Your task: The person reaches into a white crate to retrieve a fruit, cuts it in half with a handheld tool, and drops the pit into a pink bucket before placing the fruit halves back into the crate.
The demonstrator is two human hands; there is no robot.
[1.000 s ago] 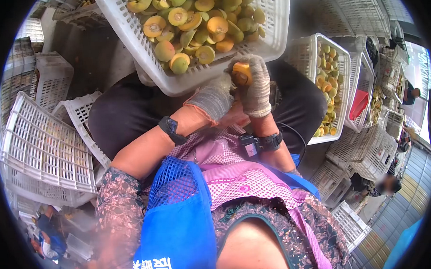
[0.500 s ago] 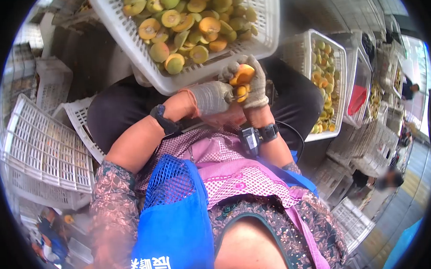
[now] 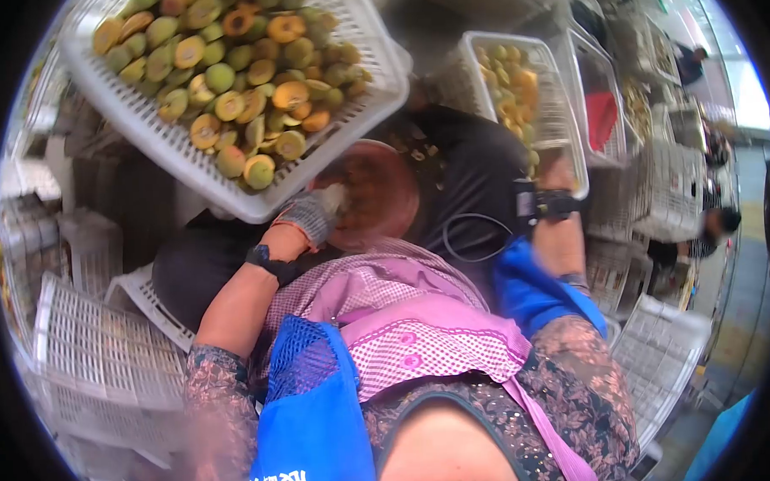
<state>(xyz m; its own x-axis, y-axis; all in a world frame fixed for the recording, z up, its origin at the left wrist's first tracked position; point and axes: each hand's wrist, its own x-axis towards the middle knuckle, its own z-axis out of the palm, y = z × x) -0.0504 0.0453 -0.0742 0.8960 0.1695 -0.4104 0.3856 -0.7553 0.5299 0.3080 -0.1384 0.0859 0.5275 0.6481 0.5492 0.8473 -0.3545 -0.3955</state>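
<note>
My left hand [image 3: 306, 218], in a grey knit glove, is over the left side of a reddish basin [image 3: 406, 176]. Its fingers look curled but are blurred, and what they hold, if anything, I cannot make out. Brownish contents show blurrily in the basin. Just above sits a large white crate [image 3: 380, 88] of halved, green-skinned fruit with orange flesh [image 3: 253, 101], resembling peaches or apricots. My right hand [image 3: 556, 171] reaches over a second white crate [image 3: 573, 141] at right. Motion smears its fingers. A blurred orange patch of fruit [image 3: 524, 91] shows in that crate.
Stacked white crates [image 3: 108, 335] stand at left, and more crates [image 3: 667, 188] at right. A crate with a red item [image 3: 600, 121] is beyond the second fruit crate. Other people [image 3: 693, 64] are farther right. A thin cable [image 3: 477, 216] loops over my right leg.
My hands were together with orange fruit pieces in the right one. The right hand has moved right to the second crate; the left has moved to the basin. The view has shifted right.
</note>
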